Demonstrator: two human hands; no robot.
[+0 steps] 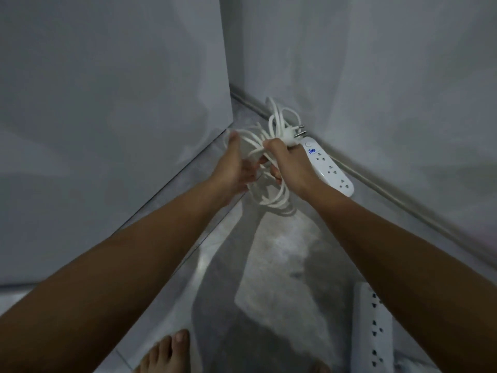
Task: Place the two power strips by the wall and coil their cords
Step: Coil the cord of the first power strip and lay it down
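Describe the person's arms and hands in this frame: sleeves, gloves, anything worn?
Both arms are bare along their whole visible length, with no sleeves in view. The left hand and right hand wear no gloves. No watch, bracelet or ring is visible on either wrist or on the fingers, though the light is dim. No markings show on either arm.

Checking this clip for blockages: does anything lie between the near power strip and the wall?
Nothing visible does. The near strip lies on bare floor by the right forearm; the wall base behind it is hidden by that arm.
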